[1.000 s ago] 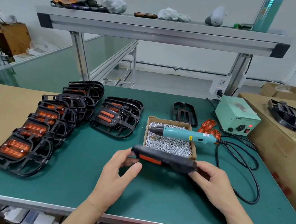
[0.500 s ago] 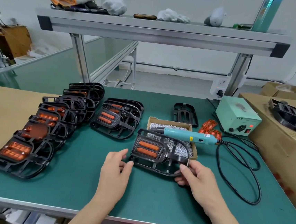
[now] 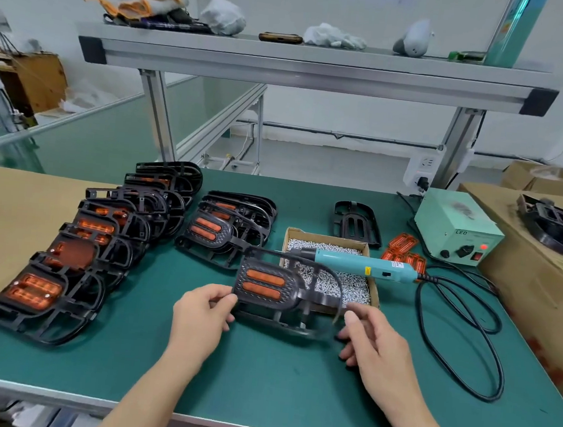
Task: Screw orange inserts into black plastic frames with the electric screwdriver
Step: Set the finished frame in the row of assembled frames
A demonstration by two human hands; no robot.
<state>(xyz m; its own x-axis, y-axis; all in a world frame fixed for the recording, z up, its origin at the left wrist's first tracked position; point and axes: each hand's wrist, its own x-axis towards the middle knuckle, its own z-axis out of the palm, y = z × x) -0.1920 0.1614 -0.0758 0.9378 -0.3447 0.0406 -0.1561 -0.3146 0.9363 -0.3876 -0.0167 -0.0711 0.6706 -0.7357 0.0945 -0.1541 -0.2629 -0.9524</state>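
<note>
A black plastic frame [image 3: 312,302] with an orange insert [image 3: 263,283] in it is held tilted above the green mat, its face toward me. My left hand [image 3: 203,319] pinches its left edge. My right hand [image 3: 375,346] grips its right end. The teal electric screwdriver [image 3: 364,266] lies across a cardboard box of screws [image 3: 367,290] behind the frame. Loose orange inserts [image 3: 403,251] lie right of the box. An empty black frame [image 3: 356,222] sits behind the box.
Several finished frames [image 3: 73,255] overlap in a row at the left, and a short stack [image 3: 227,228] lies in the middle. A green power supply [image 3: 457,227] and its black cable [image 3: 461,334] are at the right. Cardboard cartons [image 3: 541,283] border the right edge.
The frame was edge-on a second ago; both hands turned it face up and lifted it slightly toward the box. The screwdriver stayed on the box.
</note>
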